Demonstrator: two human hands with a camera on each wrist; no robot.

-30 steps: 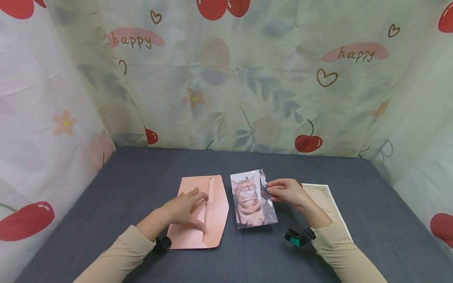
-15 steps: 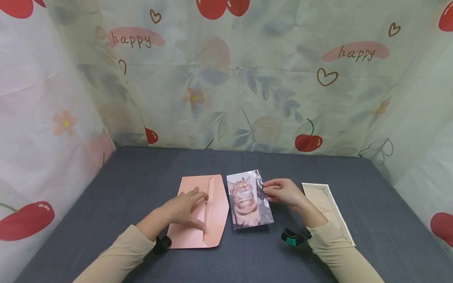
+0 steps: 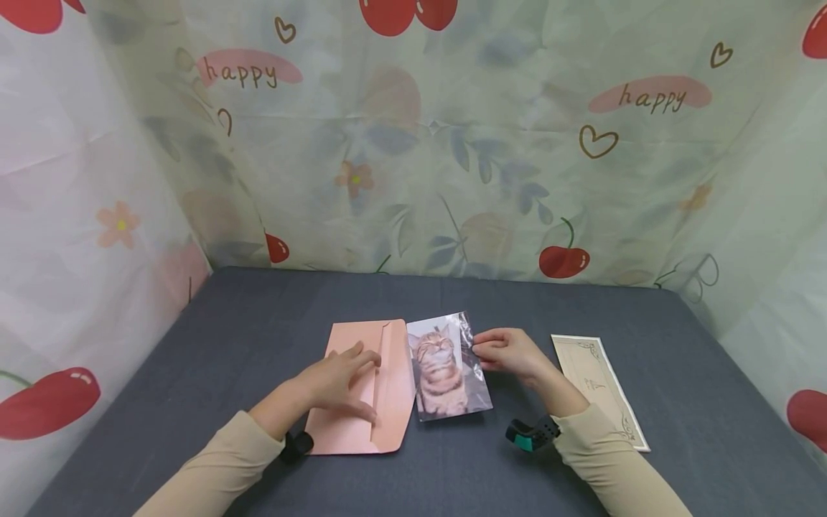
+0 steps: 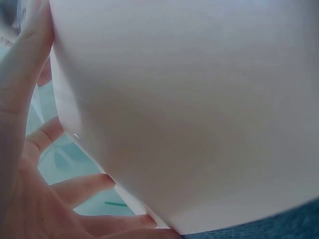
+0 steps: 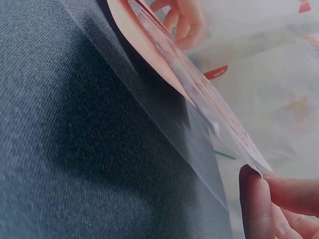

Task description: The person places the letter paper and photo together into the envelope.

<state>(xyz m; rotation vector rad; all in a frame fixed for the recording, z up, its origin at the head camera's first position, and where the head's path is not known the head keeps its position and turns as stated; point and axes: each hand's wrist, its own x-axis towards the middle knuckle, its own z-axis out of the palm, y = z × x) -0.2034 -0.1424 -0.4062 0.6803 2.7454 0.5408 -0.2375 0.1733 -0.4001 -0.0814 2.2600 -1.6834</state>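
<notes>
A pink envelope (image 3: 349, 388) lies with its flap unfolded to the right. My left hand (image 3: 339, 380) is over it, fingers spread, thumb and fingertips touching near the pocket's edge; in the left wrist view the envelope's paper (image 4: 189, 114) bulges between them. My right hand (image 3: 510, 353) pinches the right edge of a clear plastic sleeve with a cat photo (image 3: 442, 373) in it. The sleeve is tilted, and its left side overlaps the tip of the envelope's flap. Seen from the right wrist, thumb and finger grip the corner of the clear sleeve (image 5: 219, 129).
A cream card (image 3: 597, 388) with an ornamental border lies on the right, beyond my right forearm. Dark grey cloth covers the table (image 3: 452, 474). Printed fabric curtains (image 3: 426, 143) stand at the back and both sides. A black and teal wrist strap (image 3: 533, 434) hangs at my right wrist.
My right hand has moved left with the sleeved cat photo, from beside the envelope to over its flap tip. More of the cream card shows. The left hand has stayed put.
</notes>
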